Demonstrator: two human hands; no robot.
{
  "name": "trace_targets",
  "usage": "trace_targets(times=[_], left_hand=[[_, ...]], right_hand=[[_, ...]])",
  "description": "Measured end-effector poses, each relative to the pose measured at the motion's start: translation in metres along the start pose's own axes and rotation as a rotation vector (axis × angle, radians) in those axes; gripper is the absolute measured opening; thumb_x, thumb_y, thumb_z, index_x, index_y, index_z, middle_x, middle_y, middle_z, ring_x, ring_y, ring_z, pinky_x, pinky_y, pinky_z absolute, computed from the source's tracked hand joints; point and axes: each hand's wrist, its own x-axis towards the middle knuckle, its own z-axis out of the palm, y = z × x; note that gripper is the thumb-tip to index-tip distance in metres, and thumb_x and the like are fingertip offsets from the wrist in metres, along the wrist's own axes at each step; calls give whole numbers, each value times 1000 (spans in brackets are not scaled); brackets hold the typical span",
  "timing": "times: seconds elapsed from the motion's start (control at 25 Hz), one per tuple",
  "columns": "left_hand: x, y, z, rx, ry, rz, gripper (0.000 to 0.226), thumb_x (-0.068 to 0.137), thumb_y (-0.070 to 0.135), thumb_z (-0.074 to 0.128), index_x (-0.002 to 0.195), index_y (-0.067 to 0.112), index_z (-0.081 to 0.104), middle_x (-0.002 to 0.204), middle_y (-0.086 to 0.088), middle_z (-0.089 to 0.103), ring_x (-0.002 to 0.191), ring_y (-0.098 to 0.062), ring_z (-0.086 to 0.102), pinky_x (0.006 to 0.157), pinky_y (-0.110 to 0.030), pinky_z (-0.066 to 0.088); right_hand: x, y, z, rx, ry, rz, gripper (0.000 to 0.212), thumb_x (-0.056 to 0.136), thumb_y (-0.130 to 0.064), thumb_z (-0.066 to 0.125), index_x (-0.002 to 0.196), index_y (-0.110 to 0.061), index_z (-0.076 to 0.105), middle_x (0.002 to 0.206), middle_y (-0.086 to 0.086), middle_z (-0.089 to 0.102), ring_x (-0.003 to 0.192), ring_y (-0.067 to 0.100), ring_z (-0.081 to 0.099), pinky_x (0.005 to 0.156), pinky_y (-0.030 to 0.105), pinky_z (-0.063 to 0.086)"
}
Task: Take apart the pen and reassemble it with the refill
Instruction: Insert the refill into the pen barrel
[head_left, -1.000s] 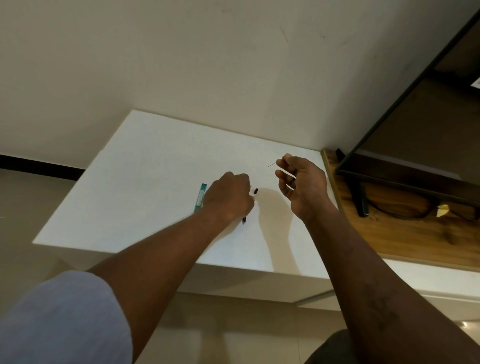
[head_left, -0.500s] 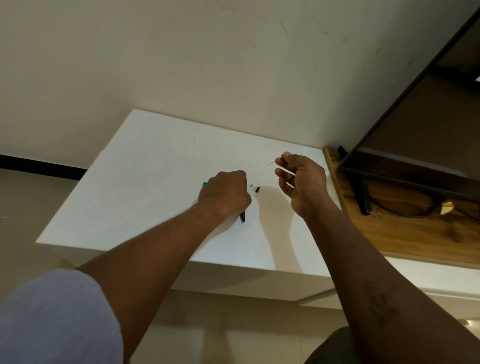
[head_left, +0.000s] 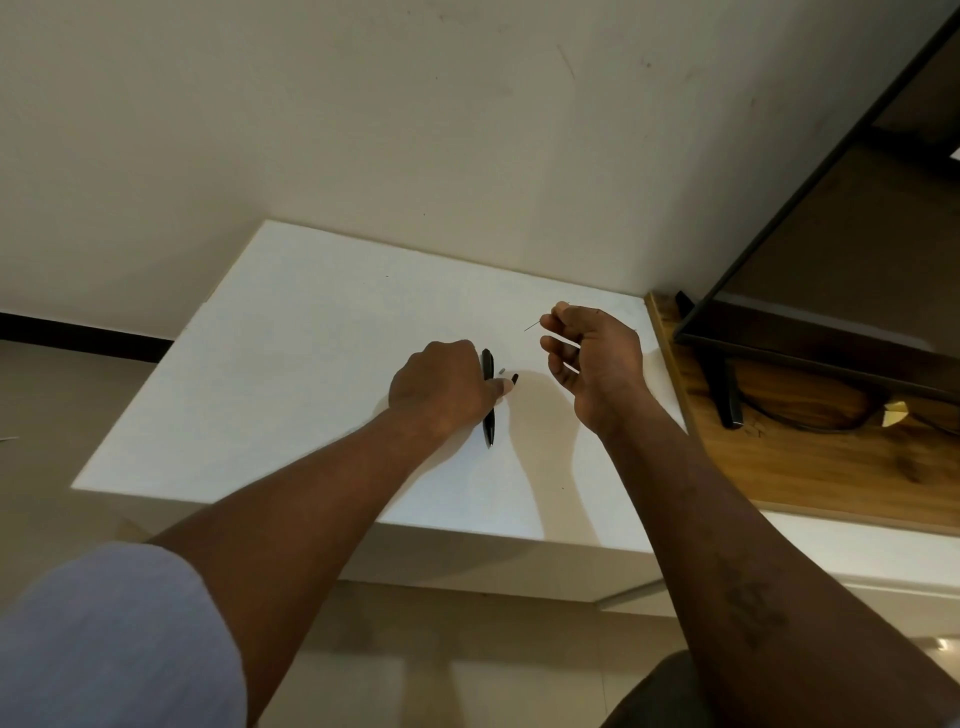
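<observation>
My left hand (head_left: 444, 387) rests on the white table (head_left: 260, 374), fingers closed around a black pen barrel (head_left: 488, 410) that points toward me. Its thumb tip lies beside a small black pen piece (head_left: 515, 378), and a tiny grey spring (head_left: 502, 371) lies just left of that piece. My right hand (head_left: 597, 358) is raised to the right and pinches a thin white refill (head_left: 565, 341). The refill's fine tip (head_left: 531, 328) sticks out to the left of the fingers.
A wooden shelf (head_left: 789, 467) adjoins the table on the right. On it stands a dark screen (head_left: 831, 249) on a black foot (head_left: 726, 395), with a cable behind. A beige wall runs along the table's far edge.
My left hand has shifted so the black barrel's upper end shows beside the knuckles. The teal pen seen one second ago is hidden behind that hand. The right hand has barely moved.
</observation>
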Motion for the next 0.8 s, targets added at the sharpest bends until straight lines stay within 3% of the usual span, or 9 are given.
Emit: trace_targets(times=[0.24, 0.52, 0.6, 0.68, 0.8], left_hand=[[-4, 4, 1, 8, 23, -60, 33, 83, 34, 69, 64, 20, 47, 67, 2, 54, 57, -18, 47, 49, -25, 28], [-5, 4, -16, -194, -48, -112, 43, 79, 49, 71, 61, 15, 51, 64, 0, 57, 61, -22, 56, 51, -29, 34], [-4, 2, -25, -262, -28, -78, 38, 76, 47, 69, 65, 11, 61, 64, -2, 67, 66, -25, 65, 55, -32, 46], [-7, -1, -34, -399, -28, -62, 29, 74, 41, 68, 73, 12, 70, 65, 0, 77, 62, -18, 73, 59, -30, 56], [-13, -7, -41, -610, -63, -42, 10, 81, 24, 72, 87, 17, 70, 65, 3, 79, 44, -3, 67, 42, -14, 47]], right_hand=[[1, 1, -2, -10, -8, 4, 13, 98, -21, 69, 106, -14, 76, 97, 0, 83, 84, 15, 75, 63, 24, 57], [0, 0, -1, -1, -15, -7, 14, 97, -21, 69, 107, -14, 77, 97, -1, 83, 84, 14, 75, 65, 24, 57], [0, -1, -2, 10, -16, -8, 15, 97, -20, 68, 107, -13, 77, 97, 0, 83, 82, 15, 75, 65, 24, 57], [-1, -1, -2, 21, -17, -8, 15, 97, -20, 68, 106, -13, 77, 98, 1, 83, 82, 15, 74, 65, 24, 57], [-3, -2, 3, 24, -31, -10, 15, 97, -19, 67, 107, -13, 77, 99, 2, 83, 82, 14, 74, 67, 24, 58]])
